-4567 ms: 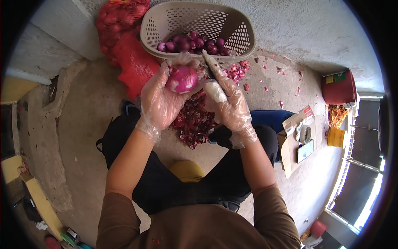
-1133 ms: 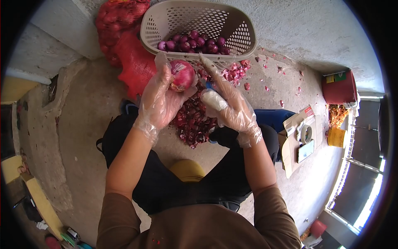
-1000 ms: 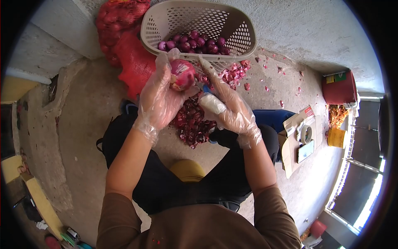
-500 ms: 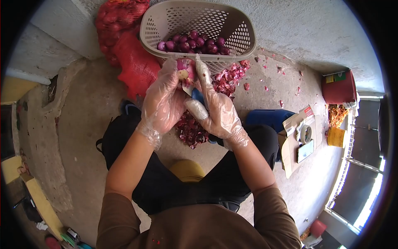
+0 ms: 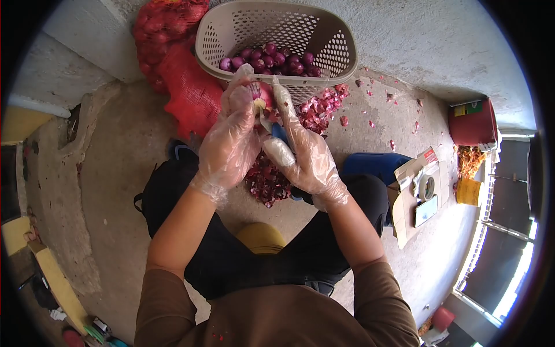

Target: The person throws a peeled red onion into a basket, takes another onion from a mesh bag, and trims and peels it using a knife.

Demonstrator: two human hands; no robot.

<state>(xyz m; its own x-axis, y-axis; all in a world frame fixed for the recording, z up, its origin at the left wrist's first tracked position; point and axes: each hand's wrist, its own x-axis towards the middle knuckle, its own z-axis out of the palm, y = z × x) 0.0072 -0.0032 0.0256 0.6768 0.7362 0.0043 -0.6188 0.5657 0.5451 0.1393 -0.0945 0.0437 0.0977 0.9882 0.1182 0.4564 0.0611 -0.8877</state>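
Both my hands wear clear plastic gloves. My left hand [image 5: 231, 141] is closed round a red onion [image 5: 263, 95], whose pale cut end faces me. In my right hand [image 5: 309, 153] is a small knife with a blue handle [image 5: 278, 132], its short blade [image 5: 265, 120] against or very near the onion's lower side. White wrapping covers the thumb and forefinger of the right hand. Just beyond, peeled red onions [image 5: 269, 59] lie in a beige perforated basket [image 5: 209, 69]. Onion skins [image 5: 269, 184] are heaped on the floor beneath my hands.
Red mesh sacks [image 5: 188, 87] stand left of the basket. To the right are a blue container [image 5: 373, 166] and cardboard [image 5: 404, 222] bearing a tape roll [image 5: 426, 187] and a phone [image 5: 426, 211]. A red bucket [image 5: 471, 124] stands by the wall. More skins [image 5: 324, 110] lie beside the basket.
The onion has turned a little in my left hand, and the left fingers have shifted up around it. The knife blade has moved slightly with the right hand.
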